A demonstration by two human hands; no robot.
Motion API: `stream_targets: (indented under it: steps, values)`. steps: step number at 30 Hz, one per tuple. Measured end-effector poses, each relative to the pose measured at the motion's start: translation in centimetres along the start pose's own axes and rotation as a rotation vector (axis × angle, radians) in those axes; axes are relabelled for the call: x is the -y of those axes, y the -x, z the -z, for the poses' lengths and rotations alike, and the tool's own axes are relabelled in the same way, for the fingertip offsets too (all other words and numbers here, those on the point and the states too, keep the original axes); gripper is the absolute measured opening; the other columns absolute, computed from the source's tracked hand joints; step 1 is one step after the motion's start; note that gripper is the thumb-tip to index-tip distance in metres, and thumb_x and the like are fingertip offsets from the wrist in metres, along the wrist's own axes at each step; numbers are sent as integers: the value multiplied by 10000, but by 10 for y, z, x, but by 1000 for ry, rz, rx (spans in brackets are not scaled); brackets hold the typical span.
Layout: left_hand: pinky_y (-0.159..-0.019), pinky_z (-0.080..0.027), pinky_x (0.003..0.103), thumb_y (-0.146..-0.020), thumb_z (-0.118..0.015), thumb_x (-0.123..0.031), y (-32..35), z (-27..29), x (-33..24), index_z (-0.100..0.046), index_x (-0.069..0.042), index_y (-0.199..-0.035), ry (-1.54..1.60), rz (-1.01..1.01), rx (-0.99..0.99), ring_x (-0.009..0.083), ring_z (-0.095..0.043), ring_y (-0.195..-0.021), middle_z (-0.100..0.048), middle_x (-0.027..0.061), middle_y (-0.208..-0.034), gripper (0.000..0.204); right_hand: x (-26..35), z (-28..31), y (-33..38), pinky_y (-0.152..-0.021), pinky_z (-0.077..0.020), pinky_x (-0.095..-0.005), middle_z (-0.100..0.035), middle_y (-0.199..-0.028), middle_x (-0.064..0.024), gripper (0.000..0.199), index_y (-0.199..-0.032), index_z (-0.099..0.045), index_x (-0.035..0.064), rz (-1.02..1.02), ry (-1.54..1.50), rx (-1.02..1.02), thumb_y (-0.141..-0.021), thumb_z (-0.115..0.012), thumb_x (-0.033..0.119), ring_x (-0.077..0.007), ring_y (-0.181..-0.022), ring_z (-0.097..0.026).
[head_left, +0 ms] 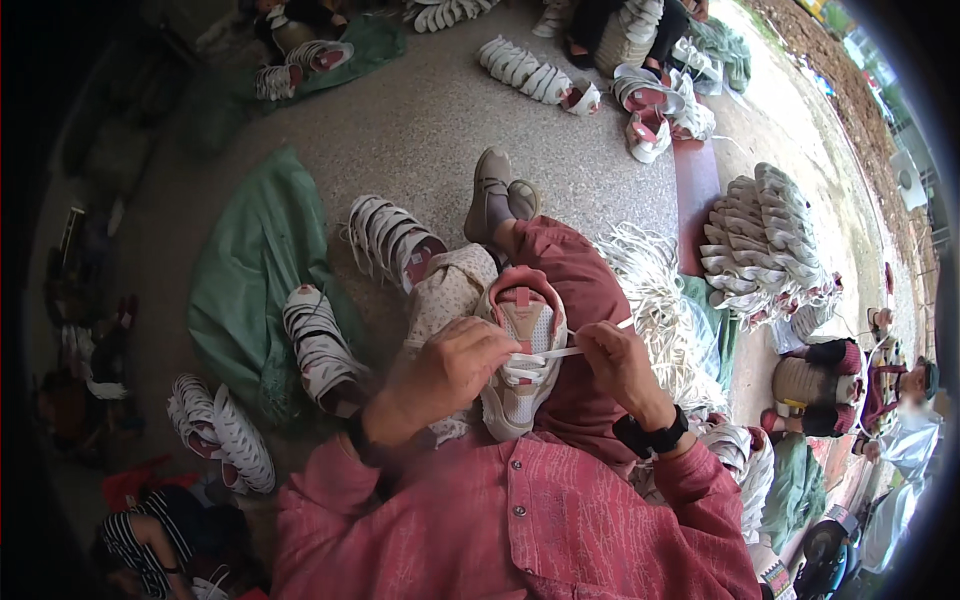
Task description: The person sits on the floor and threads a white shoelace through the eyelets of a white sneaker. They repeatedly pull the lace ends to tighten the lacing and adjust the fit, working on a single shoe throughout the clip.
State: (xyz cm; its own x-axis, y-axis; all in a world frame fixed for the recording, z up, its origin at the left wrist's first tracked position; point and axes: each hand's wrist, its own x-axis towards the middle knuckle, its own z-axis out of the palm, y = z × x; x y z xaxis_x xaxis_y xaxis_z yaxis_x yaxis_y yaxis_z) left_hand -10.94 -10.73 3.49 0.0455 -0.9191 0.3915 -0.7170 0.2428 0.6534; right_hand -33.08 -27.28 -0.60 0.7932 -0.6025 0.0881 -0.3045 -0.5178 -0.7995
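A white sneaker with a pink lining and beige tongue rests on my lap, its collar pointing away from me. A flat white shoelace stretches across its eyelets, with lower rows threaded below. At the sneaker's left side, my left hand is closed, thumb and fingers pinching the lace by the eyelets. To the right, my right hand pinches the same lace and holds it taut; a short end sticks out beyond the fingers. A patterned cloth lies beside the sneaker over my left leg.
A heap of loose white laces lies to my right, near a large stack of shoe uppers. On the left are a green sack and rows of white shoes. Other people sit around, including a person in stripes.
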Motion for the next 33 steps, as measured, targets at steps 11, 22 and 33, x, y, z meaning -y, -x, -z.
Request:
stream_targets:
  steps: [11,22,33]
  values:
    - [-884,-458,366,-805,-671,-30,-30,-53,35,-639,-23,-907,247,199,251,247,-591,-972,-580,83,-930,108,14,-4,19,-684,-492,-266,-651,-823,-5,135,-995,-669,4,-373,-436,280,-982,-604,121,-72,-763,-573]
    - [-894,-451,380,-815,-691,-121,-31,-53,30,-705,-46,-861,172,213,340,274,-566,-974,-589,73,-955,89,11,-6,23,-537,-373,-196,-569,-746,68,119,-972,-697,53,-510,-605,204,-987,-597,114,-14,-644,-462]
    - [-879,-445,371,-800,-717,-142,-31,-60,30,-674,-37,-819,258,217,267,245,-573,-952,-586,55,-875,116,12,-23,28,-593,-494,-329,-684,-790,-73,90,-934,-680,-2,47,-57,-39,-883,-646,64,-136,-685,-640]
